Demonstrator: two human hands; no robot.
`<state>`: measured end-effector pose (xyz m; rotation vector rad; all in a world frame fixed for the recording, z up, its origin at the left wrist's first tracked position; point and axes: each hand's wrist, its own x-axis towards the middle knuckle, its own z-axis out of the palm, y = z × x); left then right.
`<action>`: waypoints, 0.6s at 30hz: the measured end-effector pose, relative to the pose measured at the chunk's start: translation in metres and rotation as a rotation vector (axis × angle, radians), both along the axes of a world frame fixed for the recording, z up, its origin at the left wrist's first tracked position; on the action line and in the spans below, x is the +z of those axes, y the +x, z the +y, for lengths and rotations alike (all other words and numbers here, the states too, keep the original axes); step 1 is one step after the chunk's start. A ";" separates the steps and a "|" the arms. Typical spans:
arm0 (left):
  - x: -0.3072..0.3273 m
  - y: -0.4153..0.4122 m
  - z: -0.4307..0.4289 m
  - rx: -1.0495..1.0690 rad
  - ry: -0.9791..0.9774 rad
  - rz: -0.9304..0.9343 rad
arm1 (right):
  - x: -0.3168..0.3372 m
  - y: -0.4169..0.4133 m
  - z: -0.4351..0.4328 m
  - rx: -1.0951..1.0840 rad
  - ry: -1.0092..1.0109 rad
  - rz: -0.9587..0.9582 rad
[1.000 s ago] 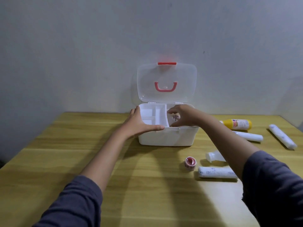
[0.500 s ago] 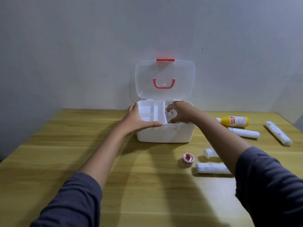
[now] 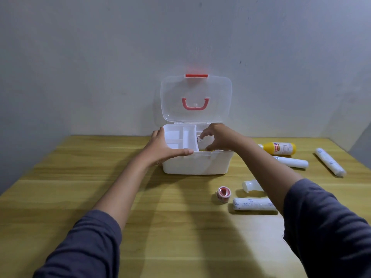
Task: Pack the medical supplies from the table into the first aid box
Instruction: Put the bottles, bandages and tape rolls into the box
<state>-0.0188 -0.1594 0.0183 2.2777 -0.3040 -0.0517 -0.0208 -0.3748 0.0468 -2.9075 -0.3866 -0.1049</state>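
A white first aid box (image 3: 198,165) stands at the back of the table, its clear lid (image 3: 195,99) up against the wall. My left hand (image 3: 162,149) grips the box's left front rim. My right hand (image 3: 217,138) reaches into the right compartment, fingers curled around a small white labelled item (image 3: 199,138) that is mostly hidden. On the table to the right lie a yellow bottle (image 3: 279,148), three white bandage rolls (image 3: 291,161) (image 3: 330,164) (image 3: 253,204), a small white bottle (image 3: 251,185) and a red tape roll (image 3: 223,194).
The box has a white divided tray (image 3: 178,140) in its left part. The wooden table (image 3: 90,187) meets a grey wall behind the box. Its right edge runs near the far bandage roll.
My right hand has gone lower into the box's right compartment with the small item. My left hand stays on the rim. The camera has tilted slightly.
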 end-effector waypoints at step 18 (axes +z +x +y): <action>-0.008 0.011 0.002 0.008 0.001 -0.033 | -0.036 -0.040 -0.142 -0.442 0.078 -0.019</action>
